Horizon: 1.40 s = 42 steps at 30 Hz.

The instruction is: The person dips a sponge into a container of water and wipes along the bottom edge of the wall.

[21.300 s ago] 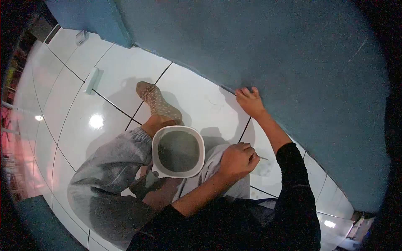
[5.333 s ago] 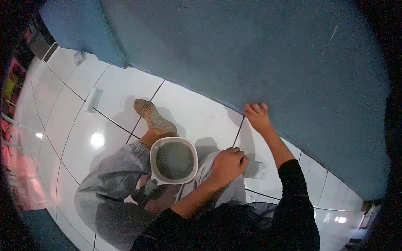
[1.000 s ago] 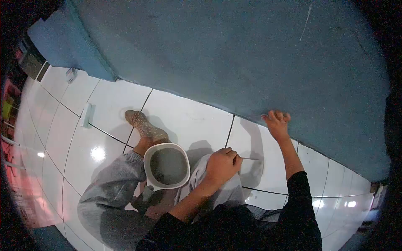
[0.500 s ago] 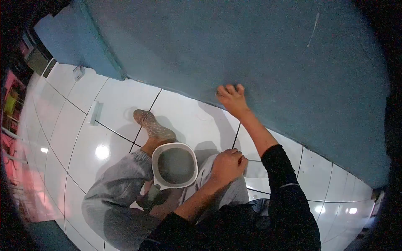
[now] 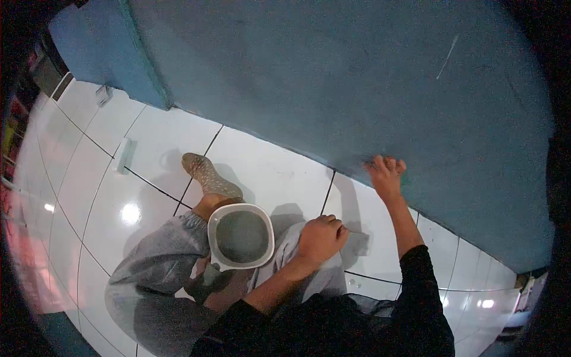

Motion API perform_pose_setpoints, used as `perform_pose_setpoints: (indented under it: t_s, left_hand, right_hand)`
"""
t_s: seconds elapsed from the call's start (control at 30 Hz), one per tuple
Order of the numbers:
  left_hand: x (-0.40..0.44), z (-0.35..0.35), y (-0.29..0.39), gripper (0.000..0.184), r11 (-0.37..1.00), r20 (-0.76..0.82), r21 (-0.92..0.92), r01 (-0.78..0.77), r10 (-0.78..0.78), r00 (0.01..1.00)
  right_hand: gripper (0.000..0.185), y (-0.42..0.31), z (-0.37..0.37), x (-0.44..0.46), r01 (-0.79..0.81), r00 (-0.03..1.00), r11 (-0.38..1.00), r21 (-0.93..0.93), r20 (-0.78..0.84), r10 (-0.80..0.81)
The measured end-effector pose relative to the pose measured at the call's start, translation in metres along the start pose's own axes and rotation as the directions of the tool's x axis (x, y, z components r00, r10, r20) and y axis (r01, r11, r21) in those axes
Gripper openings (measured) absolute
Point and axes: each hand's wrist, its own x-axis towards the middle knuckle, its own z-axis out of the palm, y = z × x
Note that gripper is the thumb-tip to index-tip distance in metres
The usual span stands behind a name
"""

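Observation:
My right hand (image 5: 386, 174) is against the lower part of the blue-grey wall (image 5: 309, 77), its fingers curled towards the surface. Whatever it may hold is hidden by the fingers; a small greenish patch shows at its edge. My left hand (image 5: 323, 237) rests closed on my knee in grey trousers, and I cannot make out anything inside it. Left of that hand, between my legs, is a white dipper (image 5: 272, 238) with a short handle, its contents a grey liquid-looking mass. Beyond the dipper is my foot in a speckled sock (image 5: 208, 177).
White glossy tiles (image 5: 262, 160) with dark joints run along the wall's foot. To the left lie a white oblong piece (image 5: 122, 156) and a small pale box-like item (image 5: 103, 95). A wall corner (image 5: 169, 106) juts out at upper left.
My right hand has moved right and down along the wall, fingers still curled. My left hand stays on the knee. The view has shifted slightly.

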Motion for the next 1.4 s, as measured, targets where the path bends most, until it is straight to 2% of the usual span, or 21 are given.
perform_pose_setpoints:
  t_s: [0.23, 0.27, 0.33, 0.47, 0.6, 0.67, 0.7, 0.77, 0.97, 1.1, 1.2, 1.33, 1.4]
  left_hand:
    - [0.001, 0.0, -0.002, 0.022, 1.0, 0.058, -0.009, 0.019, -0.019, 0.998]
    - [0.001, 0.001, -0.005, 0.022, 1.0, 0.047, -0.012, 0.001, -0.001, 0.999]
    - [0.0, 0.0, -0.007, 0.022, 1.0, 0.039, -0.009, -0.012, 0.012, 0.999]
    - [0.001, -0.007, -0.004, 0.022, 1.0, 0.012, -0.004, 0.023, -0.023, 1.0]
    - [0.0, -0.005, -0.004, 0.022, 0.999, 0.038, -0.019, 0.032, -0.031, 0.999]
    - [0.0, -0.003, -0.004, 0.02, 0.999, 0.017, -0.04, 0.012, -0.011, 1.0]
    - [0.0, -0.002, -0.004, 0.019, 0.999, -0.004, -0.052, -0.007, 0.007, 1.0]
    - [0.001, -0.004, -0.001, 0.019, 0.999, -0.003, -0.036, -0.006, 0.006, 1.0]
    - [0.001, 0.001, 0.0, 0.023, 0.999, 0.051, -0.049, 0.018, -0.016, 0.999]
    - [0.0, 0.002, -0.005, 0.023, 1.0, 0.061, -0.03, 0.011, -0.009, 0.998]
    - [0.0, 0.0, -0.006, 0.024, 0.998, 0.044, -0.058, 0.038, -0.035, 0.998]
    - [-0.001, -0.003, -0.01, 0.024, 1.0, -0.006, -0.027, 0.005, -0.005, 1.0]
    - [0.0, -0.008, -0.006, 0.023, 0.999, 0.037, -0.027, 0.017, -0.016, 0.999]
  right_hand:
    - [0.015, -0.078, 0.028, 0.096, 0.131, 0.99, 0.968, 0.215, -0.071, -0.118]
    - [0.015, -0.088, 0.032, 0.109, 0.129, 0.99, 0.967, 0.221, -0.08, -0.114]
    - [0.015, -0.102, 0.036, 0.122, 0.225, 0.973, 0.958, 0.177, -0.098, -0.21]
    - [0.015, -0.087, 0.033, 0.105, 0.186, 0.976, 0.966, 0.182, -0.15, -0.159]
    - [0.021, -0.038, 0.02, 0.046, 0.17, 0.985, 0.973, 0.154, 0.005, -0.173]
    - [0.023, -0.016, 0.011, 0.011, 0.088, 0.99, 0.991, 0.097, 0.101, -0.098]
    - [0.023, -0.006, 0.006, -0.006, 0.093, 0.989, 0.991, 0.092, 0.105, -0.102]
    - [0.024, 0.006, 0.002, -0.023, 0.056, 0.994, 0.998, -0.035, 0.091, -0.053]
    - [0.02, -0.026, 0.016, 0.024, 0.152, 0.987, 0.983, 0.1, 0.033, -0.156]
    - [0.011, -0.082, 0.037, 0.091, 0.244, 0.967, 0.953, 0.18, -0.117, -0.226]
    - [0.012, -0.107, 0.045, 0.115, 0.287, 0.958, 0.941, 0.178, -0.052, -0.283]
    - [0.014, -0.097, 0.048, 0.098, 0.209, 0.977, 0.953, 0.221, -0.096, -0.192]
    - [0.016, -0.075, 0.034, 0.073, 0.156, 0.987, 0.973, 0.172, -0.052, -0.149]
